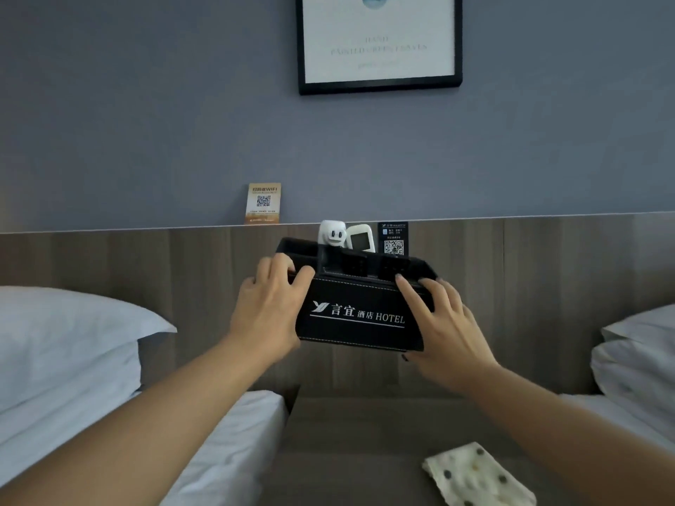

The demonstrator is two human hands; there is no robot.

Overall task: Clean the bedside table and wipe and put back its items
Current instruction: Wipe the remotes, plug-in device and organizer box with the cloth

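Grip: left hand (pixel 268 304) curled round the left end of the organizer box (pixel 359 315), fingers hooked over its top rim; right hand (pixel 443 323) holds the right end, fingers spread along the front face and rim, thumb beneath the lower edge. Both grips hold the box.

Item: organizer box, black leather-look, pale stitching along the edges, open top divided into compartments. Location: centre of the frame, held in the air in front of the wooden headboard panel (pixel 146 261) and above the bench (pixel 347 432). Orientation: long axis runs left to right across the frame, slightly lower at the right; printed front face turned toward the camera, opening upward.

Lettering on front: white logo, Chinese characters "言宜酒店" and "HOTEL", underlined.

Contents standing upright in the rear compartments: white plug adapter (pixel 331 233), white remote control (pixel 359 239), dark card (pixel 393 238) bearing a QR code; small print unreadable.

Surroundings: spotted cloth (pixel 475 476) lying on the bench, lower right. Orange card (pixel 263 203) marked "WIFI" with QR code on the headboard ledge, upper left of the box. Framed picture (pixel 380 42) on the grey wall, top centre, faint word "HAND" legible. White pillows (pixel 65 337) at left and right edges.
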